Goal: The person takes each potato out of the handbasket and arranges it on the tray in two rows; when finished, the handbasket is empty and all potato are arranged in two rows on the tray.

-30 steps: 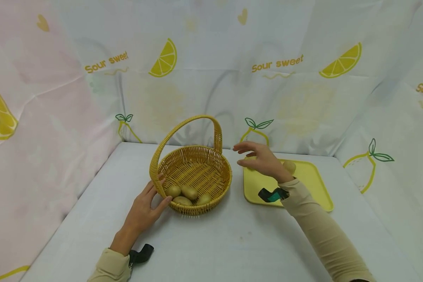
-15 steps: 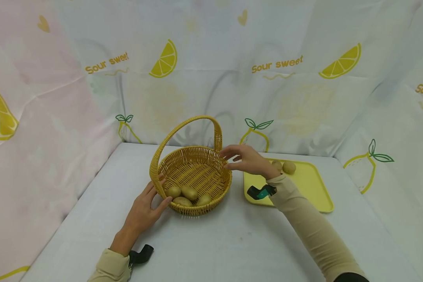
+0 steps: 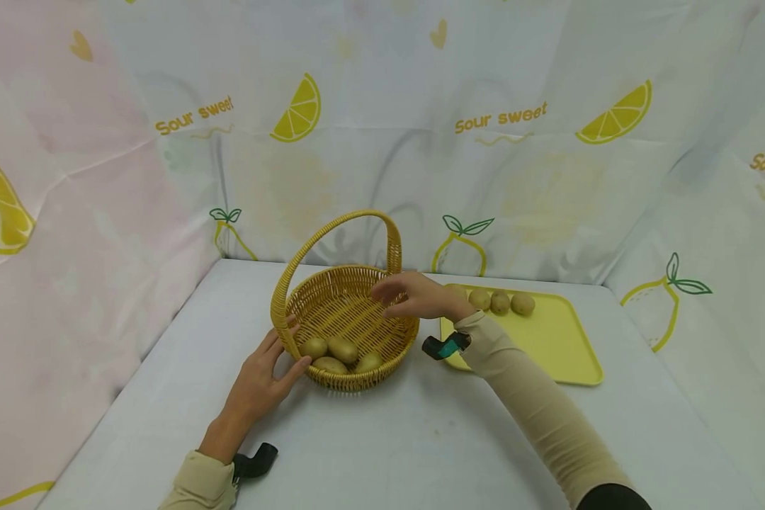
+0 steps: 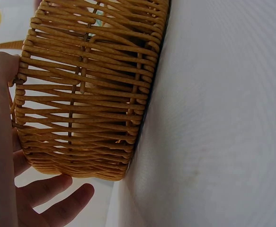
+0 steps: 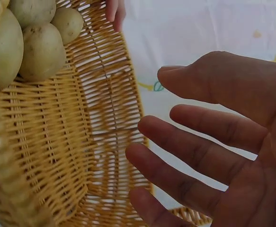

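A round wicker basket [image 3: 352,382] with a tall arched handle stands left of the table's middle. Several potatoes [image 3: 343,348] lie in its near-left part; the right wrist view shows these potatoes [image 5: 43,52] bunched together on the woven bottom. My left hand [image 3: 258,382] rests against the basket's left rim beside the handle's base. In the left wrist view its thumb is at the rim, and fairly straight fingers [image 4: 71,203] spread along the outer wall. My right hand [image 3: 421,296] hovers over the basket's right rim, fingers loosely bent and spread, with nothing in them.
Right of the basket lies a yellow rectangular tray [image 3: 557,347], with potatoes [image 3: 500,302] in a row along its back edge. White cloth [image 3: 382,453] covers the table. A lemon-printed curtain [image 3: 382,170] hangs behind and at both sides.
My right hand has moved left and slightly nearer, from over the tray to over the basket, uncovering more potatoes on the tray. The left hand and basket have stayed put.
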The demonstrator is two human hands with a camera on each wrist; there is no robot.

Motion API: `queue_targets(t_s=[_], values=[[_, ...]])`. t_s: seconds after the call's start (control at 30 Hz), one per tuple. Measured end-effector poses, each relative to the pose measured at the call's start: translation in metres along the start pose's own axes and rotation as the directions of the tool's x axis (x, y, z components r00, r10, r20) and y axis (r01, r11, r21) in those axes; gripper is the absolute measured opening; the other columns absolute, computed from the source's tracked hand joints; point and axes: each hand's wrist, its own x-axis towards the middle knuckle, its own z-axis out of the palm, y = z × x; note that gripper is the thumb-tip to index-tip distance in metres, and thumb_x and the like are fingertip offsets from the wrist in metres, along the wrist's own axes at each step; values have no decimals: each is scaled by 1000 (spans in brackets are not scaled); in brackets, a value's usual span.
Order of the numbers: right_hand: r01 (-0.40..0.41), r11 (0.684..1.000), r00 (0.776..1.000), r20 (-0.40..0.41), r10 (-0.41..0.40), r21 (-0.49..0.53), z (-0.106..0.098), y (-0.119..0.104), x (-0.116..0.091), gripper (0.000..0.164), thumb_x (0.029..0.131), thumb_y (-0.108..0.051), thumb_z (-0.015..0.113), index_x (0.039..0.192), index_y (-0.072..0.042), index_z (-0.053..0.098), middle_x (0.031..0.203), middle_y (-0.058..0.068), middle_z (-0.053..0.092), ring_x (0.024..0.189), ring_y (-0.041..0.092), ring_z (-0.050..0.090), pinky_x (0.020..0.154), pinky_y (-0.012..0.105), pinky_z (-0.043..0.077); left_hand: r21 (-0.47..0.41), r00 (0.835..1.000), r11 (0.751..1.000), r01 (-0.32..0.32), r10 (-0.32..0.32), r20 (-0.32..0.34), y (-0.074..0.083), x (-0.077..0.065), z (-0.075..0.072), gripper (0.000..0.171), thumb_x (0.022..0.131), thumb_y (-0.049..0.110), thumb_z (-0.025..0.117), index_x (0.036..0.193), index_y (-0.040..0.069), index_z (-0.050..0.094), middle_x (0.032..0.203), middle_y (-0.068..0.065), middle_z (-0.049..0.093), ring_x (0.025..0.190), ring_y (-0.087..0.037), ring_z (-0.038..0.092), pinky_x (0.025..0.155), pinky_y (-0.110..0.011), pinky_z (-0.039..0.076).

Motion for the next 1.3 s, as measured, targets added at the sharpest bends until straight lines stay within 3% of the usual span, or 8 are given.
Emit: queue_targets(t_s=[0.23, 0.47, 0.93, 1.3], values=[[17, 999, 1000, 13, -18, 43, 17, 2, 20, 38, 97, -4, 73, 134, 4, 65, 125, 15, 69, 113, 34, 67, 97, 35, 54, -6, 1000, 1000, 14, -14, 20, 1, 0, -1, 62, 96, 22, 77, 149, 1, 54, 159, -15, 44, 144, -34, 43, 107, -58, 42], [45, 997, 999, -20, -44, 61, 36, 3, 37, 36, 97, -3, 73, 132, 5, 66, 124, 21, 70, 108, 23, 68, 95, 39, 55, 2, 1000, 1000, 19, -19, 21, 0, 0, -1, 62, 97, 24, 77, 150, 3, 53, 159, -14, 44, 144, -33, 43, 108, -57, 41], [24, 997, 999, -35, -21, 78, 54, 10, 59, 31, 98, -2, 70, 127, 9, 66, 119, 19, 72, 106, 16, 69, 93, 27, 53, 5, 1000, 1000, 14, -14, 28, 1, 0, -2, 62, 97, 24, 76, 150, 1, 53, 159, -15, 44, 144, -34, 43, 107, -58, 42], [-3, 996, 997, 72, -4, 93, 64, 28, 65, 33, 100, -12, 71, 129, 4, 68, 123, 14, 71, 110, 12, 66, 96, 27, 51, 9, 999, 1000, 12, -12, 30, 1, 0, -3, 63, 97, 24, 76, 152, 3, 52, 159, -16, 43, 143, -35, 43, 107, -58, 42]])
